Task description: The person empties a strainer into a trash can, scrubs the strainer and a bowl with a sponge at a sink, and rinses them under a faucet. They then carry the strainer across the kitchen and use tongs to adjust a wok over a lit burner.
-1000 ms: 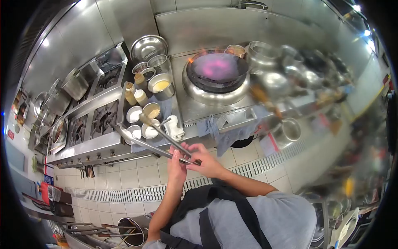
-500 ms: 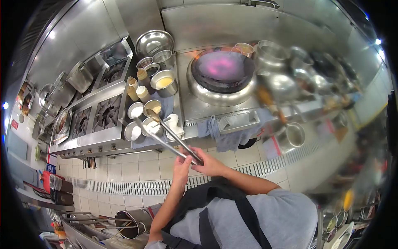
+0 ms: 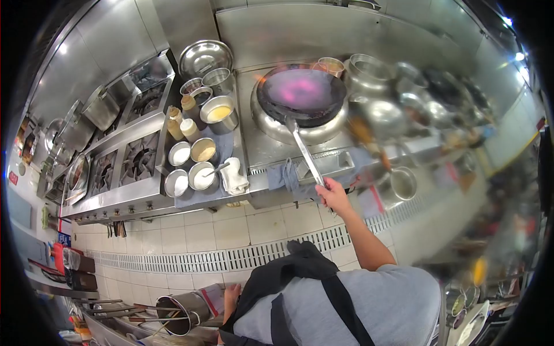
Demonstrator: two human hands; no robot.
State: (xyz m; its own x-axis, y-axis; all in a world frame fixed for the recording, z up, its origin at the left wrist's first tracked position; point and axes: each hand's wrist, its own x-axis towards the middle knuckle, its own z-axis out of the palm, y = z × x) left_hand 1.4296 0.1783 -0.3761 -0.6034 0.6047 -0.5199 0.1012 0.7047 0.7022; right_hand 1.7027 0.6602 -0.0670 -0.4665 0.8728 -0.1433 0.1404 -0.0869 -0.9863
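Note:
My right hand [image 3: 333, 195] is closed around the end of a long-handled metal wok utensil [image 3: 306, 153]. Its far end meets the near rim of a dark wok [image 3: 316, 109], and I cannot make out the shape of its head. Inside the wok is a pink-purple glow. The wok sits tilted on a round steel burner ring [image 3: 271, 131], with orange flame at its left edge. Low beside the black apron is my left hand [image 3: 232, 295], mostly hidden, near a steel pot with long handles in it [image 3: 193, 305].
Steel tubs, one with yellow liquid [image 3: 219, 113], squeeze bottles [image 3: 190, 130] and a white cloth [image 3: 234, 176] stand left of the wok. Farther left is a gas range [image 3: 141, 155]. Steel bowls [image 3: 372, 72] are blurred at right. A floor drain [image 3: 202, 262] runs behind the counter front.
Before, both hands held two long metal utensils together over the counter's front. Now my right hand has one stretched to the wok, and my left hand has dropped to my side.

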